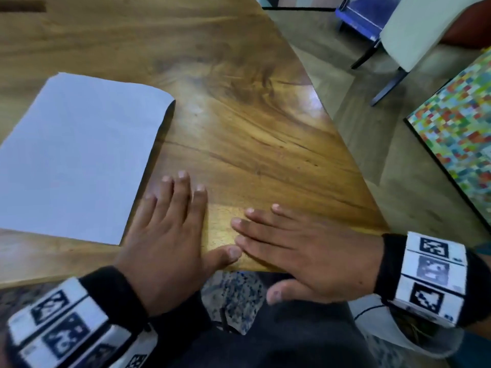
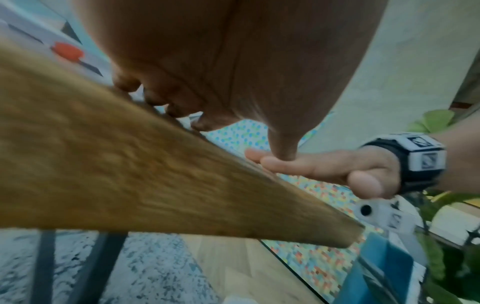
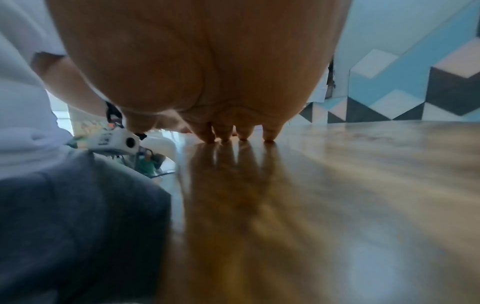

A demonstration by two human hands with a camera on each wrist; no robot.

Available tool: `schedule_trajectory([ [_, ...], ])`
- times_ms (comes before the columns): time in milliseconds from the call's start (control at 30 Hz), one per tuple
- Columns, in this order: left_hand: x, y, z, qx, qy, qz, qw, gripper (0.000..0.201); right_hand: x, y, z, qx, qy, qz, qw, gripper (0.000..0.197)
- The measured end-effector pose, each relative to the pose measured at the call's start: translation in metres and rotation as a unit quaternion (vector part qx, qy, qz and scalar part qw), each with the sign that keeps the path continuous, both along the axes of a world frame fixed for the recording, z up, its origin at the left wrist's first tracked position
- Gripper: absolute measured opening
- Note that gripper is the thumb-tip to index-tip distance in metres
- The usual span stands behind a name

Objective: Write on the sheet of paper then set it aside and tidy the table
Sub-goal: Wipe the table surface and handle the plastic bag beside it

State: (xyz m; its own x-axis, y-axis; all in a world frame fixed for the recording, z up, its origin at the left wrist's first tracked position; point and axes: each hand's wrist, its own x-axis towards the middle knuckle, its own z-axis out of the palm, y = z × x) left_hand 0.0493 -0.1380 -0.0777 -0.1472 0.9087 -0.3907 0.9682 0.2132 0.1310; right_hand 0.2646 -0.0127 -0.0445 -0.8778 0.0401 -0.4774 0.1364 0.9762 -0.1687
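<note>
A white sheet of paper [image 1: 77, 155] lies flat on the left part of the wooden table [image 1: 239, 115]; I make out no writing on its face. My left hand [image 1: 180, 216] rests palm down on the wood just right of the sheet's right edge, fingers straight. My right hand [image 1: 287, 248] lies flat by the table's near corner, its thumb hanging past the front edge. The left thumb tip meets the right fingertips. In the left wrist view the left hand [image 2: 207, 72] touches the table [image 2: 116, 174]. In the right wrist view the right fingertips [image 3: 241, 135] press the wood. Neither hand holds anything.
The table's right edge runs diagonally away from the corner near my hands. Beyond it on the floor are a multicoloured patterned mat [image 1: 457, 128], a pale chair with dark legs [image 1: 393, 49] and a blue box [image 1: 364, 17]. My lap in dark trousers [image 1: 265, 335] sits below the front edge.
</note>
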Motion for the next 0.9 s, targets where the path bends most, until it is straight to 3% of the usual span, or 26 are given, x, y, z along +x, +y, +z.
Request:
schedule_trajectory([
  [100,0.030,0.006,-0.007,0.044,-0.026,-0.052,0.997,0.114,0.017,0.022,0.000,0.032,-0.030,-0.041,0.998,0.082],
  [233,0.073,0.019,-0.005,0.077,-0.127,-0.148,0.978,0.109,0.038,0.044,0.007,0.070,-0.021,-0.170,0.983,0.086],
  [333,0.072,0.021,0.005,0.055,-0.138,-0.117,0.982,0.112,0.044,0.023,0.011,0.050,0.020,-0.131,0.990,0.085],
  [500,0.021,0.019,0.016,-0.020,-0.024,-0.011,0.999,0.121,0.059,0.013,0.001,0.035,0.015,-0.040,0.999,0.081],
  [600,0.035,0.020,0.011,-0.039,-0.025,-0.043,0.998,0.121,0.067,0.039,-0.002,0.075,0.016,-0.063,0.995,0.081],
  [767,0.079,0.037,0.012,-0.010,-0.134,-0.147,0.980,0.115,0.065,0.052,0.004,0.089,0.002,-0.173,0.981,0.090],
  [833,0.071,0.039,0.017,0.011,-0.153,-0.139,0.978,0.113,0.060,0.038,0.010,0.072,0.020,-0.145,0.987,0.089],
  [900,0.048,0.042,0.019,0.035,-0.120,-0.094,0.988,0.110,0.056,0.019,0.009,0.041,0.037,-0.085,0.995,0.086],
])
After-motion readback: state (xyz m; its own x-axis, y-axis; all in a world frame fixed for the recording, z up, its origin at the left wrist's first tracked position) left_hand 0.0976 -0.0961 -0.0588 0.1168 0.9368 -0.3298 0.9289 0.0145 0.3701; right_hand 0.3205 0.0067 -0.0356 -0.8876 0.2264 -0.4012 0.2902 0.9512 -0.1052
